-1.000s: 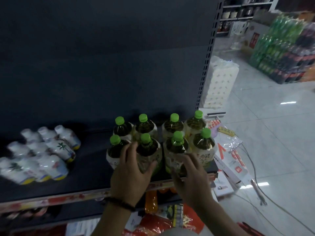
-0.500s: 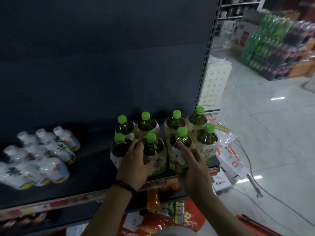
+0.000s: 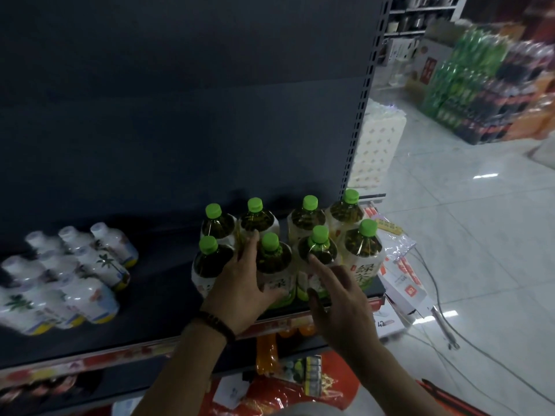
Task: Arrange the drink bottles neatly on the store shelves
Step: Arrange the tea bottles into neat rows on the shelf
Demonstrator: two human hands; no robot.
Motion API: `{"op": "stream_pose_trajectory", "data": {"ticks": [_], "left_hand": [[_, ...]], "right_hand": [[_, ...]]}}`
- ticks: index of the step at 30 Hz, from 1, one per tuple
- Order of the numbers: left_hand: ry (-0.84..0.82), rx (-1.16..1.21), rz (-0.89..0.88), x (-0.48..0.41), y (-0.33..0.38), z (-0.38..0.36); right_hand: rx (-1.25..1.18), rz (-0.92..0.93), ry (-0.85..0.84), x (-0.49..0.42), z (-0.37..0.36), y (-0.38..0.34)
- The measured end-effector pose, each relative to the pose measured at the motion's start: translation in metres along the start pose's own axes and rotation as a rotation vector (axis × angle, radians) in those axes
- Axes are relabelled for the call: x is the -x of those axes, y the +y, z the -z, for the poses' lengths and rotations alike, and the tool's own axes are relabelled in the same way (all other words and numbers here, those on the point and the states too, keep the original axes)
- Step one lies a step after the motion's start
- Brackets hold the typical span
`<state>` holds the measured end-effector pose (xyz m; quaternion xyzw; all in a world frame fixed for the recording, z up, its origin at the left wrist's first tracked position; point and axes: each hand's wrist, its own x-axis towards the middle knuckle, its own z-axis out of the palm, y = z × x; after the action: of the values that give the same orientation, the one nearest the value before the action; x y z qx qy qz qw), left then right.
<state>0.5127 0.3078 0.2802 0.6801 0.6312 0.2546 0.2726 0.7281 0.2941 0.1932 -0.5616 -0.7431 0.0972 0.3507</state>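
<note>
— What's at my far left?
— A blurred cluster of white bottles sits on the dark shelf. Between it and your green-capped bottles there is a bare stretch of shelf board. A red price strip runs along the front edge.

— How do the bottles look?
— There are eight, upright in two rows of four, packed at the shelf's right end. They hold dark liquid and have bright green caps and pale labels with green characters. The front row stands near the edge.

— And my hands?
— Your left hand, with a dark bracelet at the wrist, wraps the second front bottle. Its fingers reach between that bottle and the first, and the thumb lies across the label. Your right hand is spread with straight fingers. Its index fingertip touches the third front bottle, and it grips nothing.

— What's further right?
— The fourth front bottle stands at the shelf's end, near the perforated upright. Past it lie pale tiled floor, a white wrapped pack and cables.
</note>
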Motion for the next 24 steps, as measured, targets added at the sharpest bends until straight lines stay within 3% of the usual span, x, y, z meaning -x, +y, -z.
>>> {"op": "stream_pose_trajectory", "data": {"ticks": [2,4,6,10,13,24], "left_hand": [[0.055,-0.014,-0.006,-0.003,0.013,0.031],[0.2,-0.071,-0.102,-0.021,0.026,0.066],[0.236,-0.204,-0.184,-0.054,0.036,0.091],[-0.112,-0.654,-0.147,-0.125,0.046,0.091],[-0.281,-0.738,-0.085,-0.15,0.042,0.074],[-0.316,-0.634,-0.127,-0.151,0.038,0.06]], "right_hand": [[0.029,0.003,0.016,-0.007,0.006,-0.009],[0.05,0.06,0.035,-0.018,0.009,-0.02],[0.095,0.135,0.009,-0.031,0.008,-0.029],[0.233,0.195,-0.034,-0.047,0.005,-0.037],[0.232,0.213,-0.053,-0.049,0.006,-0.036],[0.238,0.209,-0.088,-0.052,0.008,-0.031]]}}
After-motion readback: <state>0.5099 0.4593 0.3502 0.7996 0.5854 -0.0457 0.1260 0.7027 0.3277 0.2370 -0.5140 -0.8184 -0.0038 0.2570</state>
